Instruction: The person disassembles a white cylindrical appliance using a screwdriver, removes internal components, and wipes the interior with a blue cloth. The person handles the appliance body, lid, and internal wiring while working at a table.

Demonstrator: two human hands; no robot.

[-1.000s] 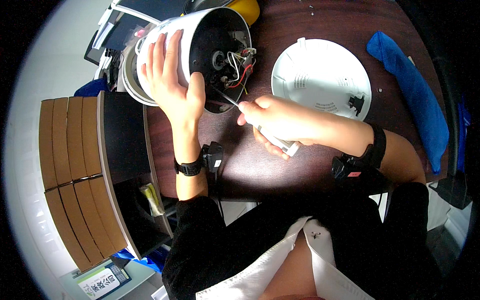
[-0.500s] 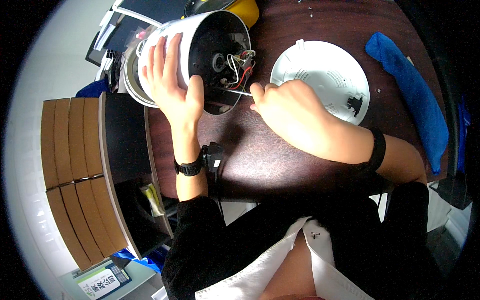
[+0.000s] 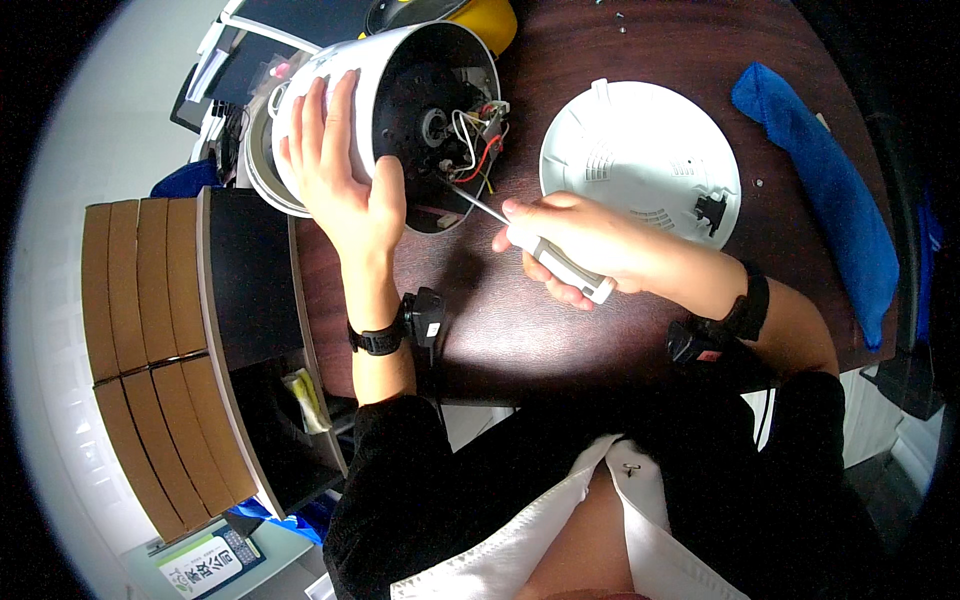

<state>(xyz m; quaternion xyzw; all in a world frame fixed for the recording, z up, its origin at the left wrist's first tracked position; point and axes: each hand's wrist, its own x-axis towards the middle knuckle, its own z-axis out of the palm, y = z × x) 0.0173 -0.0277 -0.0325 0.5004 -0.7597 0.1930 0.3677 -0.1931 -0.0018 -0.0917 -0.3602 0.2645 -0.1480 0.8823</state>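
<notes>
A white rice cooker body (image 3: 350, 110) lies on its side, its underside facing right. Loose red and white wires (image 3: 480, 145) show in the dark opening. My left hand (image 3: 345, 185) rests flat on the cooker's outer wall, fingers stretched and the thumb near the rim. In my right hand (image 3: 570, 235) is a screwdriver (image 3: 570, 272) with a grey-and-white handle. Its metal shaft slants up and left into the opening; the tip is hard to make out. Behind the right hand lies the round white base cover (image 3: 640, 130), inner side up, with vents and a black socket (image 3: 711, 208).
A blue cloth (image 3: 825, 200) lies along the table's right side. Small screws (image 3: 620, 20) are scattered at the far edge. A yellow pot (image 3: 490, 25) stands behind the cooker. To the left is a shelf unit (image 3: 255, 280) beside brown boxes (image 3: 150, 290).
My right hand has turned and dropped slightly, so the screwdriver's handle now shows and its shaft tilts more steeply. My left hand and the cooker have barely shifted.
</notes>
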